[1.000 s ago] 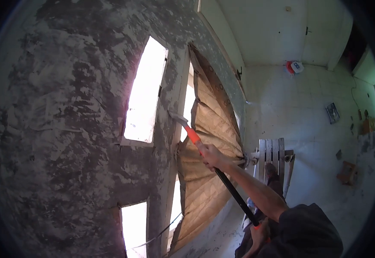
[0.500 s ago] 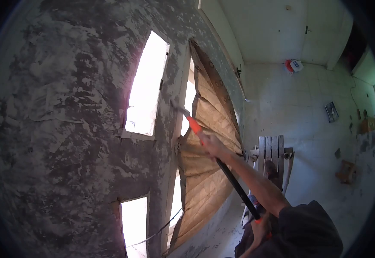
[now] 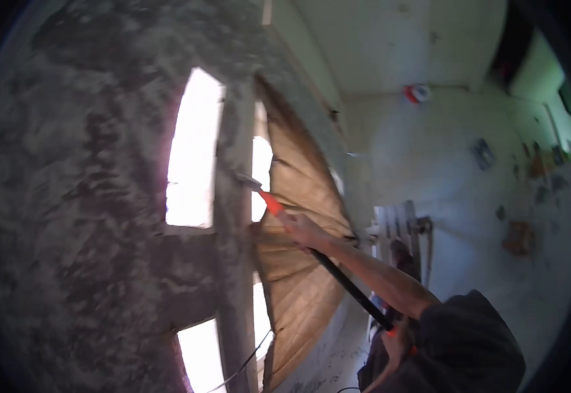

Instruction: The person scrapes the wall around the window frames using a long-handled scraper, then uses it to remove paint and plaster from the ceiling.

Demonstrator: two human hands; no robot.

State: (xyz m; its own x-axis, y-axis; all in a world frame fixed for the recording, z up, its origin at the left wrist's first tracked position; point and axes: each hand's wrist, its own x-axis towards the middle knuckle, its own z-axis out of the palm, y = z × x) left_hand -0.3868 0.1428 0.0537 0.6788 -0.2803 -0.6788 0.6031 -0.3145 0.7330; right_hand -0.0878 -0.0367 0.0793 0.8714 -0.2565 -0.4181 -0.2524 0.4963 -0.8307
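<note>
My right hand (image 3: 303, 230) is wrapped round the front of a long-handled scraper (image 3: 347, 283), just behind its orange neck. Farther back, near my body, my left hand (image 3: 398, 344) grips the handle by another orange part. The handle is black between the hands. The tool's metal head (image 3: 249, 182) is at the grey strip of wall beside the tall bright window opening (image 3: 194, 154); blur hides whether its edge touches. Behind my right hand hangs a creased brown sheet (image 3: 305, 262), partly covering another opening.
The rough grey wall (image 3: 82, 196) fills the left side. A cable (image 3: 249, 360) crosses the lower opening. By my feet stands a slatted wooden bench (image 3: 393, 223). A red and white item (image 3: 417, 93), a box-like object (image 3: 517, 237) and a flat dark item (image 3: 483, 154) lie on the floor.
The view has turned, so the wall and openings sit further left and lower, with more blur. Both hands keep their hold, and the tool head stays at about the same wall strip.
</note>
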